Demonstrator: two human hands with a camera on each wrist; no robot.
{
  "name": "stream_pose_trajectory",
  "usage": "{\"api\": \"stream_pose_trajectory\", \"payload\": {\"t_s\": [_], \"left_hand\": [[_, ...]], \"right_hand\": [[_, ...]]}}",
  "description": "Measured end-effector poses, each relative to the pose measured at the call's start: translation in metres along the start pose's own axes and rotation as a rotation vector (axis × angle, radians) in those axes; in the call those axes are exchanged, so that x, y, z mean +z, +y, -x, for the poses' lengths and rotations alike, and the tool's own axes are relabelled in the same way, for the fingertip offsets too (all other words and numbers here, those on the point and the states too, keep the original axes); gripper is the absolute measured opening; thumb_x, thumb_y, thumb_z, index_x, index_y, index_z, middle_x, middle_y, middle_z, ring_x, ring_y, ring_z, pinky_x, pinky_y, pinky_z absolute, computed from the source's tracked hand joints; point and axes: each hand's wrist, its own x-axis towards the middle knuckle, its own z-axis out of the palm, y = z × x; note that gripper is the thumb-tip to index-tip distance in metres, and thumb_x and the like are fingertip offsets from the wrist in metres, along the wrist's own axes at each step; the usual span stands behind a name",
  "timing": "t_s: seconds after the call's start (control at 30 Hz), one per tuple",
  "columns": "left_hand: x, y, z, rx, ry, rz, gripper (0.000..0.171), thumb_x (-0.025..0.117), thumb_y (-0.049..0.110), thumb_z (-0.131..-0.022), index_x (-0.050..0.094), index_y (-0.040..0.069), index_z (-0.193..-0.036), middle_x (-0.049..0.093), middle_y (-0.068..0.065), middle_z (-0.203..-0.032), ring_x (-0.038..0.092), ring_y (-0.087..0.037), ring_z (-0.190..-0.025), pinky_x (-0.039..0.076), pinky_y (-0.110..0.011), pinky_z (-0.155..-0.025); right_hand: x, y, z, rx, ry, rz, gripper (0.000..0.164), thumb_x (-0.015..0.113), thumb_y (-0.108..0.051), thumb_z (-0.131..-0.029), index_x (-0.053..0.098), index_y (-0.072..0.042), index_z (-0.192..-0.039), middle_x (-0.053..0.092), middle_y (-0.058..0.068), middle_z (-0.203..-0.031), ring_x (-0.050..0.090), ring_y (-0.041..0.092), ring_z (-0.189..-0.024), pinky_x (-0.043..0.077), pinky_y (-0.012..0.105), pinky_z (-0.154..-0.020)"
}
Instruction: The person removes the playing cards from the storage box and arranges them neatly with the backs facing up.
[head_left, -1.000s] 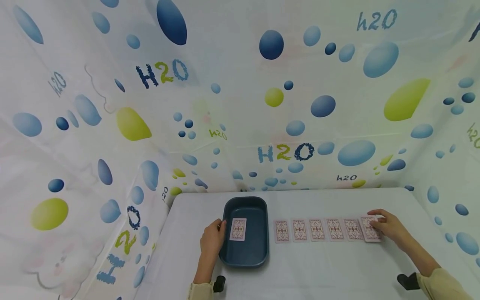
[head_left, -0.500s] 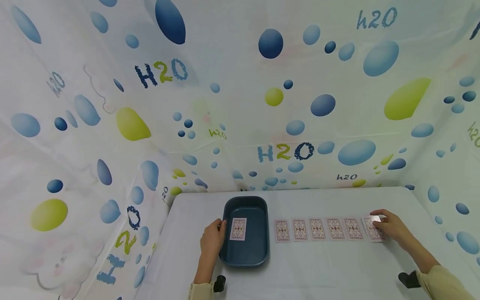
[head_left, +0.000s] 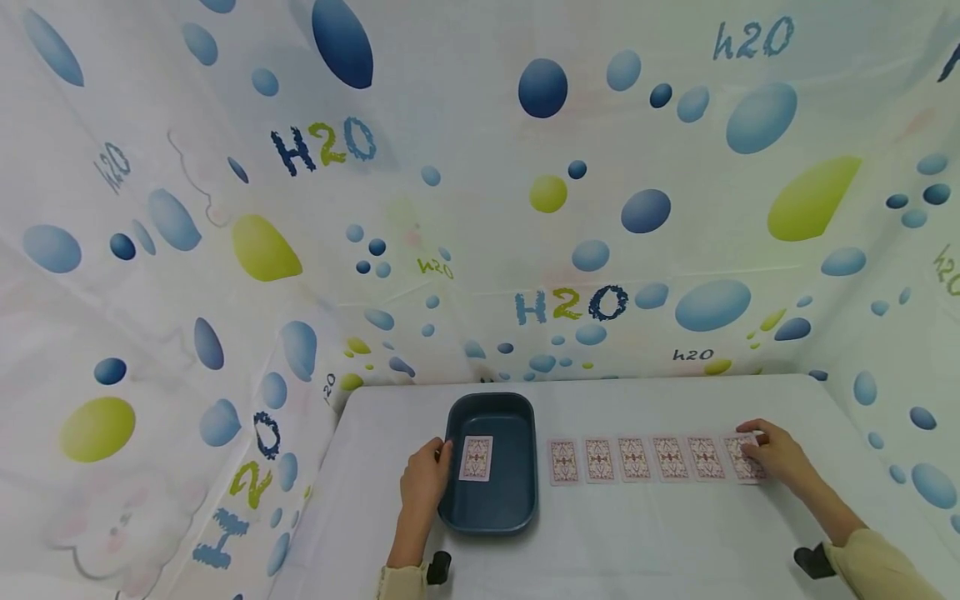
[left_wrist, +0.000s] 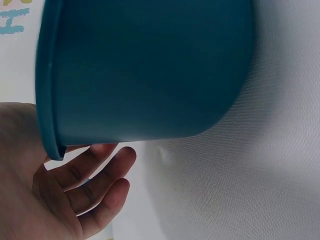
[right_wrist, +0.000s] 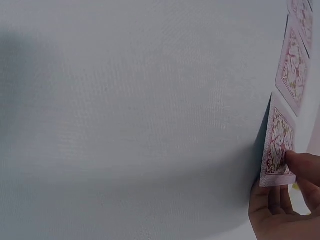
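Note:
My left hand [head_left: 426, 477] grips the left rim of a dark blue rectangular tray [head_left: 489, 521]. In the left wrist view its fingers [left_wrist: 102, 187] lie loosely bent by the tray's outer wall [left_wrist: 150, 75]; the thumb is hidden. One face-down playing card [head_left: 476, 458] lies inside the tray. At the right end of a row of face-down cards, my right hand [head_left: 782, 454] pinches the last playing card [head_left: 738, 460] by its right side. The right wrist view shows the thumb on top of this card [right_wrist: 277, 142] and fingers under its edge, with one long side tipped up off the cloth.
Several patterned cards [head_left: 634, 460] stretch in a line between the tray and the right hand, with narrow gaps. A white cloth [head_left: 615, 542] covers the table. Behind it hangs a white curtain [head_left: 465, 217] printed with blue and green drops.
The right hand has shifted the end card a little to the right, off its overlap with the neighbouring card, then slightly back left. The left hand and tray have stayed put.

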Motion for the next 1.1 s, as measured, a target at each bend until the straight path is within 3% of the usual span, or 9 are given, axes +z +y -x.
{"api": "stream_pose_trajectory", "payload": {"t_s": [0.37,0.53,0.67,0.87,1.1], "left_hand": [[0.001,0.000,0.000,0.000,-0.003,0.000,0.027,0.050,0.036,-0.093,0.057,0.015,-0.077,0.050,0.000,-0.062,0.042,-0.014,-0.050,0.029,-0.028,-0.044],[0.000,0.000,0.000,0.008,0.004,0.000,0.027,0.050,0.035,-0.093,0.057,0.014,-0.078,0.051,0.000,-0.062,0.042,-0.014,-0.050,0.029,-0.028,-0.044],[0.000,-0.001,0.000,0.012,0.008,-0.002,0.027,0.051,0.035,-0.093,0.057,0.014,-0.077,0.051,0.000,-0.062,0.042,-0.014,-0.050,0.029,-0.028,-0.044],[0.001,-0.002,-0.002,0.008,-0.002,-0.004,0.028,0.050,0.036,-0.093,0.055,0.015,-0.076,0.050,0.000,-0.061,0.042,-0.014,-0.050,0.029,-0.028,-0.044],[0.003,-0.003,-0.002,0.004,-0.004,-0.004,0.028,0.050,0.036,-0.093,0.056,0.015,-0.075,0.050,0.000,-0.061,0.042,-0.014,-0.050,0.029,-0.028,-0.044]], "right_hand": [[0.011,-0.006,0.008,-0.102,0.176,0.140,0.021,0.059,-0.006,-0.082,0.056,0.006,-0.099,0.052,0.027,-0.092,0.049,0.036,-0.084,0.040,0.046,-0.068],[0.012,-0.007,0.010,-0.118,0.193,0.158,0.016,0.060,-0.007,-0.082,0.060,0.005,-0.093,0.054,0.022,-0.087,0.048,0.032,-0.080,0.038,0.044,-0.067],[0.012,-0.013,0.012,-0.122,0.219,0.159,0.019,0.058,-0.010,-0.084,0.060,0.005,-0.096,0.053,0.029,-0.094,0.049,0.040,-0.085,0.038,0.050,-0.069],[0.023,-0.043,0.010,-0.112,0.251,0.113,0.033,0.056,-0.016,-0.088,0.051,0.006,-0.113,0.039,0.037,-0.115,0.037,0.053,-0.101,0.033,0.061,-0.077],[0.044,-0.091,0.004,-0.252,0.252,0.113,0.048,0.062,-0.019,-0.086,0.045,0.005,-0.123,0.038,0.037,-0.122,0.037,0.053,-0.107,0.033,0.063,-0.084]]}}
